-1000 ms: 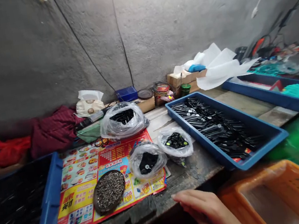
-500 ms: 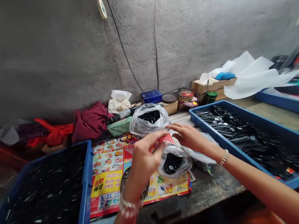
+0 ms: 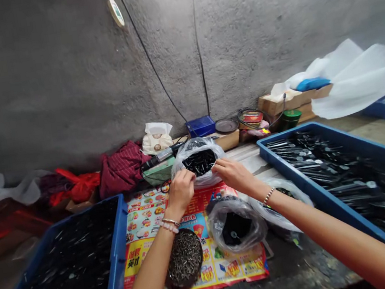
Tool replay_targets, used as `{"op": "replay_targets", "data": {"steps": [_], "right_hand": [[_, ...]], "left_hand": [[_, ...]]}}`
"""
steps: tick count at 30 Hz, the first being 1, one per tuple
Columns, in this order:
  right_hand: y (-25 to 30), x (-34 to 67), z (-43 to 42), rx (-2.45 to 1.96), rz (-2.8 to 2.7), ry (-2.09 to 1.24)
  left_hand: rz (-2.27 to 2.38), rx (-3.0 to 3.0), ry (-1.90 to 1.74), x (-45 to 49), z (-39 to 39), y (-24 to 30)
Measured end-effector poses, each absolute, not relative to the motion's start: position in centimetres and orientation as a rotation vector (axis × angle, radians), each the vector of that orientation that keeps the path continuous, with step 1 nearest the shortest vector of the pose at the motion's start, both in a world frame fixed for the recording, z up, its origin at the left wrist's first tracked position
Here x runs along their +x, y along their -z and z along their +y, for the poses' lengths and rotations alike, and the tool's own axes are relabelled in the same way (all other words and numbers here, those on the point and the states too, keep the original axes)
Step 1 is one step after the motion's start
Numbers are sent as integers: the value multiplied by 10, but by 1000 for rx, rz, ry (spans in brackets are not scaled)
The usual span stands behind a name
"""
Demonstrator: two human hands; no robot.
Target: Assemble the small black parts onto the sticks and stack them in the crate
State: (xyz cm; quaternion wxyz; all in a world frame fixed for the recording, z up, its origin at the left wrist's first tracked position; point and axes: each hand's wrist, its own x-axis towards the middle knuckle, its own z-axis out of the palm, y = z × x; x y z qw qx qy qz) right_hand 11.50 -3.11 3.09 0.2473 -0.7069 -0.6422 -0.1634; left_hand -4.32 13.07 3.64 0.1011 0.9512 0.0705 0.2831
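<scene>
Plastic bag [image 3: 196,147] pinched between both hands

Your left hand [image 3: 181,192] and right hand [image 3: 235,175] each held a narrow pinch on its rim, with the bag between them and black parts [image 3: 197,163] inside. Opening it seemed the step; spreading the mouth wider looked like the call.

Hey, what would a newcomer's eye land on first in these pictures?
The blue plastic tray at the right, heaped with long black parts, and the blue plastic tray at the lower left, full of small dark pieces, catch the eye first. Between them, above a bright printed flyer, the left hand and right hand grip a clear plastic bag of black parts.
</scene>
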Motion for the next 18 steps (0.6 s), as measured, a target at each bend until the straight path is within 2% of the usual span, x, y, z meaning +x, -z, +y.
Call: {"op": "replay_targets", "data": {"steps": [10, 18], "right_hand": [[-3, 129, -43, -1674, -1429, 199], [18, 167, -31, -1665, -984, 25]], "left_hand": [[162, 2633, -933, -53, 125, -23], [516, 2381, -965, -26, 170, -55]]}}
